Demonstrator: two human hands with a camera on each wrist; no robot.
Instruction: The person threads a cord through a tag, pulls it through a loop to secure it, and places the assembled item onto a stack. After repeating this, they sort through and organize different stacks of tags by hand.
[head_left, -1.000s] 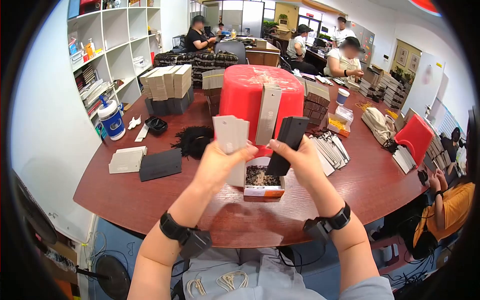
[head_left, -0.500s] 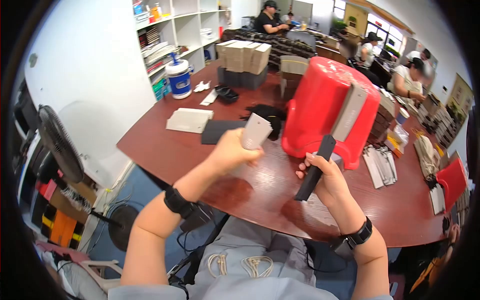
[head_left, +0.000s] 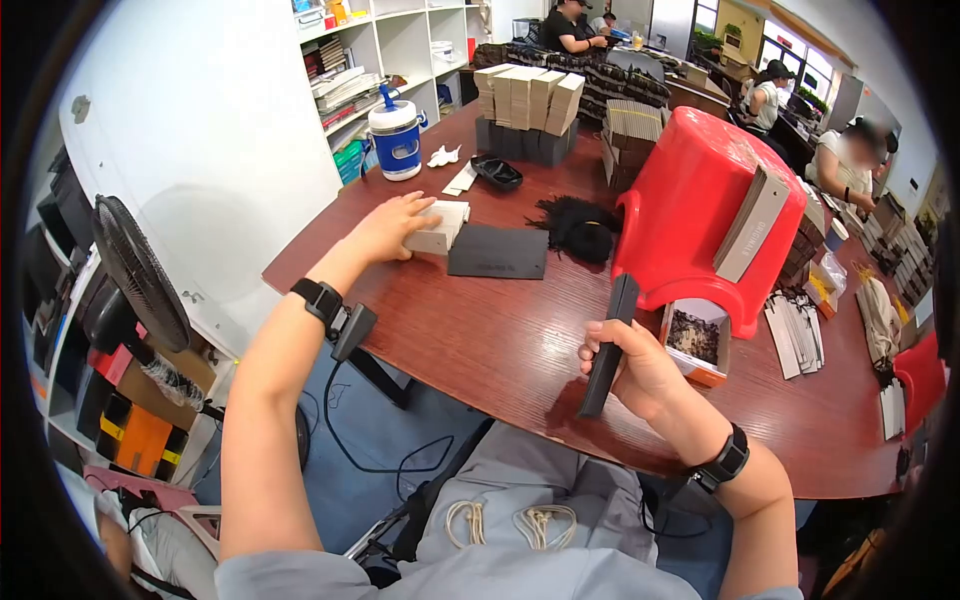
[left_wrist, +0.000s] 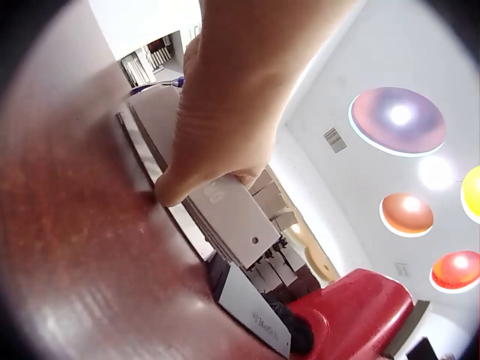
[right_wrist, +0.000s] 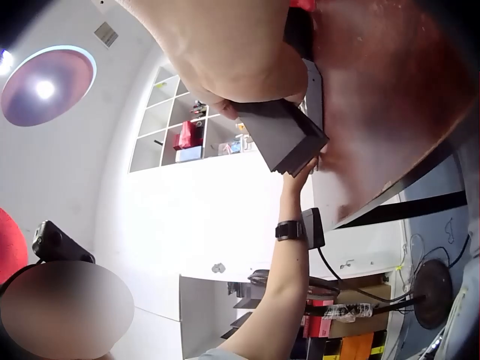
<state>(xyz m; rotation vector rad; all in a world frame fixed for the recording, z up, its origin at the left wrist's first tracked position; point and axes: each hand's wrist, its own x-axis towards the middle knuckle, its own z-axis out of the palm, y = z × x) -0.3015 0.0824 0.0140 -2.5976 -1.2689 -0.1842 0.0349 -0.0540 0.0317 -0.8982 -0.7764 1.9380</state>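
Note:
My left hand (head_left: 385,230) is at the far left of the table, over a pile of light grey tags (head_left: 455,213). In the left wrist view the thumb lies along the edge of a light grey stack (left_wrist: 236,221) with a punched hole, and the other fingers are mostly hidden behind it. My right hand (head_left: 645,372) holds a stack of black tags (head_left: 608,350) upright between thumb and fingers, above the table's front part. Beside the grey pile lies a flat spread of black tags (head_left: 498,252).
A red upturned stool (head_left: 690,190) has a grey tag bundle (head_left: 752,225) against its side. Before it stands a small box (head_left: 697,345) of dark little pieces. Black cords (head_left: 580,228), a blue-and-white jug (head_left: 396,140) and stacked tags (head_left: 528,100) stand farther back.
My left hand has carried the light grey tags leftward and down to the pile on the table. The right hand keeps the black tags and has moved away from the left. The head view has swung left.

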